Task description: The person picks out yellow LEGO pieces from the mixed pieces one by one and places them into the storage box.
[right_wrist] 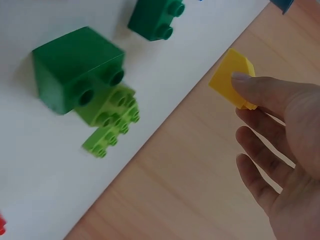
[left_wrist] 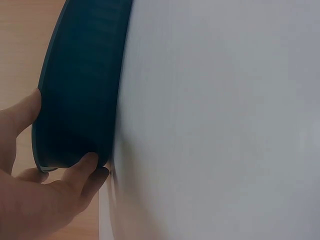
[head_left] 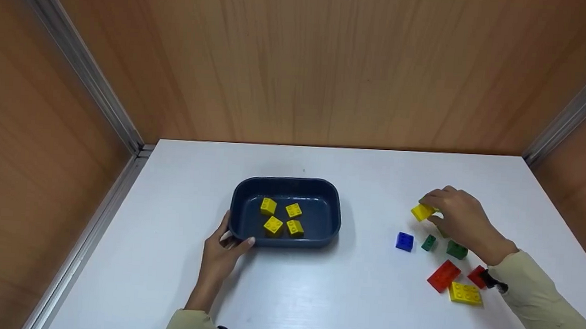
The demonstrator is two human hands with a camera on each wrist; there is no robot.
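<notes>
A dark blue rectangular dish [head_left: 318, 242] sits on the white table, with several small yellow toy bricks [head_left: 273, 226] inside. My left hand [head_left: 218, 256] grips its near left corner, thumb and fingers on different sides; the left wrist view shows the dish [left_wrist: 80, 85] from outside, its contents hidden. Over at the right, my right hand [head_left: 458, 215] pinches a yellow building brick [head_left: 422, 211] between thumb and fingers, above the table. In the right wrist view that brick [right_wrist: 227, 80] has its studs toward the fingers.
Below and beside the right hand lie a blue brick [head_left: 405, 241], a small green brick [head_left: 428, 242], a larger green brick [head_left: 456, 250], light green bricks [right_wrist: 102, 107], red bricks [head_left: 444, 275] and a bigger yellow brick [head_left: 465, 293]. A wooden panel [head_left: 329, 65] stands behind the table.
</notes>
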